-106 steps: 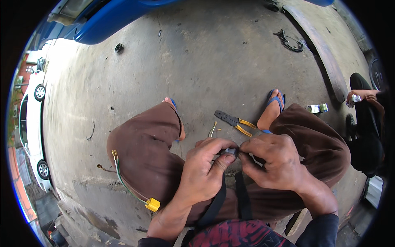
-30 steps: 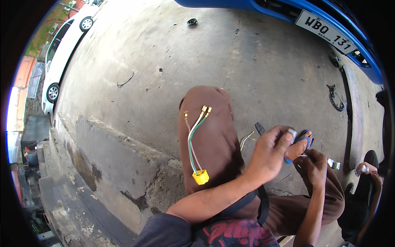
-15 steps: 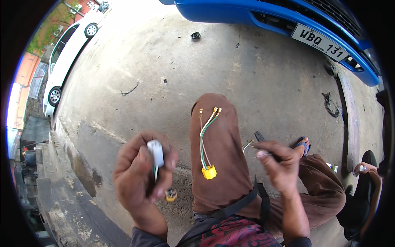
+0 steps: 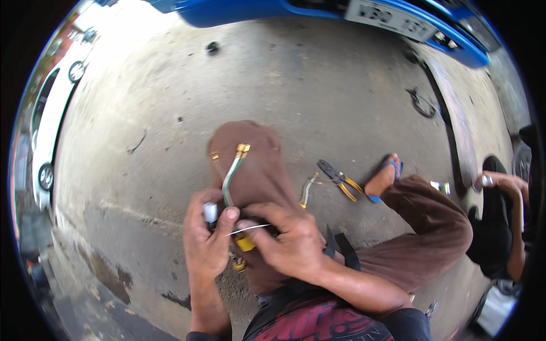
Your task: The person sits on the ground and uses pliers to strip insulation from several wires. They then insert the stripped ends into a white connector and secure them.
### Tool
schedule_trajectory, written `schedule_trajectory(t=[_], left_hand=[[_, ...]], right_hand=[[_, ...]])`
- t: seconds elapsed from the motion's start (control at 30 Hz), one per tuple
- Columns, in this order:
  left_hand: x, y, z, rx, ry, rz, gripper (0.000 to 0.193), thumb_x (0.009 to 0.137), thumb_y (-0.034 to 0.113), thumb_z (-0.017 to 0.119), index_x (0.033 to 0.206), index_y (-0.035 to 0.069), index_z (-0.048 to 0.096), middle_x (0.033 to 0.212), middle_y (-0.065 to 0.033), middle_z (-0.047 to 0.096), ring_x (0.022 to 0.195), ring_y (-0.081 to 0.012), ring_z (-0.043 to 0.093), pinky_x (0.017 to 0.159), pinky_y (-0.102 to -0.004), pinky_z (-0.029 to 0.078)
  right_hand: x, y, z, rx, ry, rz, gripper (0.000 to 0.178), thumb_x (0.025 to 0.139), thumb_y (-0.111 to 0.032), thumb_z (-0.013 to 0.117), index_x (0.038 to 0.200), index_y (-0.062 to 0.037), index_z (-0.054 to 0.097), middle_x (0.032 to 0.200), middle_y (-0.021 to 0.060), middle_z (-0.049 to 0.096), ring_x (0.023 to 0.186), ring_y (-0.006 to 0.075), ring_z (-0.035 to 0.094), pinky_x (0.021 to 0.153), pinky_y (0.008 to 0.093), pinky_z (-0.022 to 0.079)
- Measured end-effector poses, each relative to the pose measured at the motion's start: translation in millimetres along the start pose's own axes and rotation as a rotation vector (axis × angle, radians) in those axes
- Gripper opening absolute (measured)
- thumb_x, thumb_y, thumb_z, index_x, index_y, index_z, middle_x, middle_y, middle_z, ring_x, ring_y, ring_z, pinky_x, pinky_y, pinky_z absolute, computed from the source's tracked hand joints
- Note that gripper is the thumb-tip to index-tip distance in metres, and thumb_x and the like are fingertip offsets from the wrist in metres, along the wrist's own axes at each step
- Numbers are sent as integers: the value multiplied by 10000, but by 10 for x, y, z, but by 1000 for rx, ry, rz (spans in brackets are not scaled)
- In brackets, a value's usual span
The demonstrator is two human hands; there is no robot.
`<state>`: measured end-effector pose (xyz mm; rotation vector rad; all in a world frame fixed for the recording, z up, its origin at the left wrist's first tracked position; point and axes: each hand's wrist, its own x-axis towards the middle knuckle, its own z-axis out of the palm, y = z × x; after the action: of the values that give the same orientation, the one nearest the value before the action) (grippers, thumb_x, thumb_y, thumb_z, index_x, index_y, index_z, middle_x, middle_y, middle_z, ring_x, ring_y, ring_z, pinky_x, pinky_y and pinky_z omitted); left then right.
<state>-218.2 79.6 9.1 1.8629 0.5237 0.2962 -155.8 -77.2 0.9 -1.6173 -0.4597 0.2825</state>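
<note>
A green and white wire bundle [image 4: 232,173] with brass terminals lies over my left knee [image 4: 256,165] and ends in a yellow connector [image 4: 245,243]. My left hand [image 4: 206,250] grips a small white object [image 4: 210,212] and its thumb presses beside the wires. My right hand [image 4: 290,241] covers the yellow connector and pinches a thin pale strand [image 4: 248,229] that runs across to my left thumb. The two hands touch above the knee.
Orange-handled pliers [image 4: 340,178] and a short wire piece [image 4: 307,190] lie on the concrete by my blue sandal [image 4: 388,173]. A blue car bumper [image 4: 318,11] spans the top, a white car [image 4: 48,136] is at left. Another person's hand [image 4: 500,183] is at right.
My left hand, out to the left with the white object half a second ago, has come back to the knee. My right hand moved left onto the yellow connector. The hands now meet.
</note>
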Motion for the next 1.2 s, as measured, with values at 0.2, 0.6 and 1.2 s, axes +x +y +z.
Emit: schedule_trajectory(t=[0.2, 0.6, 1.2], left_hand=[[-46, 225, -41, -93, -68, -147, 218, 1030, 182, 669, 1133, 12, 578, 766, 5, 589, 537, -2, 430, 443, -176, 296], [60, 643, 511, -307, 80, -282, 177, 1026, 149, 630, 949, 65, 494, 685, 59, 405, 507, 5, 308, 396, -180, 248], [171, 630, 376, -275, -75, -308, 118, 1025, 138, 637, 990, 102, 530, 696, 63, 452, 506, 7, 347, 397, -191, 286]], right_hand=[[-85, 29, 22, 220, -27, -32, 344, 864, 7, 721, 1204, 30, 676, 1078, 221, 723, 960, 421, 714, 811, 447, 577], [153, 208, -493, 470, 160, 170, 161, 921, 7, 692, 1082, 6, 685, 950, 19, 684, 831, 103, 636, 751, 270, 530], [936, 12, -526, 85, 41, 161, 255, 887, -59, 705, 1106, 68, 734, 869, 61, 751, 730, 64, 633, 633, 234, 498]])
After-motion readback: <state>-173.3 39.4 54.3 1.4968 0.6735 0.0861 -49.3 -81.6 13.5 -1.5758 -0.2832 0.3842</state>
